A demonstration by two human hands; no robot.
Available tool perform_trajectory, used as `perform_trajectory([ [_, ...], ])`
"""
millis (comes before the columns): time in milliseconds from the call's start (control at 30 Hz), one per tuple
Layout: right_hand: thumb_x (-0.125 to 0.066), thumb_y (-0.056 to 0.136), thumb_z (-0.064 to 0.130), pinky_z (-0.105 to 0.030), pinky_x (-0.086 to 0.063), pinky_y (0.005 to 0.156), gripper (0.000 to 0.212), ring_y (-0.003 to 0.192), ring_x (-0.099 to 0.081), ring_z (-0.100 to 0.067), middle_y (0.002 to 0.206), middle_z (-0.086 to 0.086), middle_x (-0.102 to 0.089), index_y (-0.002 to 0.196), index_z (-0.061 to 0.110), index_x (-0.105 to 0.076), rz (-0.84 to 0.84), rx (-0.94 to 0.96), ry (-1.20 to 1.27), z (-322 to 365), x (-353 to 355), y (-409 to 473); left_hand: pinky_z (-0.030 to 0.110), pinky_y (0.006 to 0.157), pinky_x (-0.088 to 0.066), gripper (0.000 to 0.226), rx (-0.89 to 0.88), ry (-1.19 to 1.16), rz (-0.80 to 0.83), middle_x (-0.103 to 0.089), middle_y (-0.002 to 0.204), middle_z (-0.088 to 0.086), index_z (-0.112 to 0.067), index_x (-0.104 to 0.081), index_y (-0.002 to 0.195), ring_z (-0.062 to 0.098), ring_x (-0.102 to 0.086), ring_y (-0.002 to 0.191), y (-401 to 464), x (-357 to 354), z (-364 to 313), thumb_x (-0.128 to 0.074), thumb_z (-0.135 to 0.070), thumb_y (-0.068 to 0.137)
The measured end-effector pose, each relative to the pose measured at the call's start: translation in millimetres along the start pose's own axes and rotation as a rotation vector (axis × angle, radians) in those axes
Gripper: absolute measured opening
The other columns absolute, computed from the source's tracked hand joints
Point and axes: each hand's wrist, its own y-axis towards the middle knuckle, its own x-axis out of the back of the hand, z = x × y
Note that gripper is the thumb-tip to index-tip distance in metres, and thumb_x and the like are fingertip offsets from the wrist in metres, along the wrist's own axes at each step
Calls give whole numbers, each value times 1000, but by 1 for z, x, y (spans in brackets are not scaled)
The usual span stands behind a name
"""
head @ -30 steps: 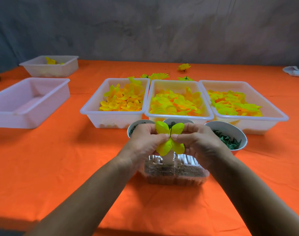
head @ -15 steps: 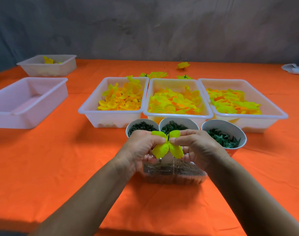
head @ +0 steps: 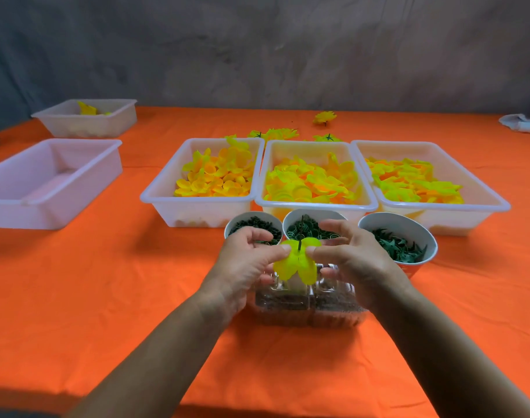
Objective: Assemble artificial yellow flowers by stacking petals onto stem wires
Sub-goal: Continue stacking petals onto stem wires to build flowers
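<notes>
Grip: left hand (head: 242, 260) and right hand (head: 352, 257) each pinch the floppy yellow-green fabric petal layer (head: 296, 262) from opposite sides.
Stem: thin dark upright wire (head: 300, 236) pokes through the petal's centre, equally near both hands.
Axis: vertical; petal slides downward along it.
Base: clear plastic holder (head: 310, 309) on the orange worktop (head: 106, 297), apparently anchoring the wire.

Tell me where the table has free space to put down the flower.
Bare orange cloth lies between the empty tray and the left hand, and also right of the right-hand cup. It is crowded ahead: three cups stand tight against three petal trays.
</notes>
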Motion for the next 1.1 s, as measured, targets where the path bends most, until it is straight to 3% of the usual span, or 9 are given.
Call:
perform_trajectory([
  [100,-74,74,2,-32,-49,76,43,90,-58,-17,100,0,-59,107,26,-62,-38,166,-202,0,1,-1,23,68,-47,29,-340,229,-143,-60,92,0,-28,-63,93,11,-55,75,-2,1,1,-77,-12,74],
  [233,-76,72,11,-15,-43,73,23,91,-57,6,90,16,-66,81,32,-71,-50,383,-374,0,2,-5,12,75,-42,21,-637,409,-131,-64,95,-7,-28,-72,86,1,-58,88,-3,0,0,-78,-13,72],
  [367,-80,71,15,-21,-46,78,11,91,-62,-1,89,12,-66,71,25,-75,-66,417,-410,-5,4,-1,5,68,-40,13,-641,403,-64,-63,87,-7,-19,-76,83,-8,-56,83,0,-4,4,-80,-20,71],
  [500,-76,74,8,-14,-49,63,19,73,-64,2,74,10,-71,64,25,-75,-14,370,-308,-2,14,5,15,67,-47,6,-643,380,-72,-65,81,-7,-19,-76,75,1,-60,77,4,-6,8,-80,-17,71],
  [600,-73,77,5,-19,-50,58,20,66,-64,-5,70,2,-71,66,23,-73,-119,354,-235,3,27,19,8,70,-42,12,-703,420,-103,-63,85,-7,-20,-75,79,0,-57,82,6,-6,9,-81,-14,70],
  [733,-72,77,6,-23,-50,71,13,73,-65,-12,76,-3,-72,73,19,-73,-173,370,-404,6,38,42,6,73,-39,10,-710,418,-67,-60,83,-8,-17,-74,72,0,-56,84,9,-6,8,-80,-10,70],
  [833,-71,79,8,-17,-45,65,7,70,-62,-6,81,-2,-72,83,12,-76,-127,349,-627,3,38,62,9,72,-40,11,-694,409,-47,-62,82,-6,-18,-72,70,2,-58,82,10,-6,9,-80,-10,71],
  [967,-71,79,6,-15,-40,73,15,87,-66,-14,94,-6,-74,93,9,-76,14,333,-842,1,29,86,10,69,-42,23,-674,371,-34,-62,80,-8,-29,-68,66,3,-59,78,9,-6,10,-80,-10,71],
  [1100,-66,83,6,-24,-40,77,21,101,-62,-27,104,-12,-71,101,11,-74,52,343,-991,-4,12,107,16,68,-45,26,-667,340,-38,-62,78,-7,-32,-68,66,8,-59,74,7,-7,12,-79,-9,72],
])
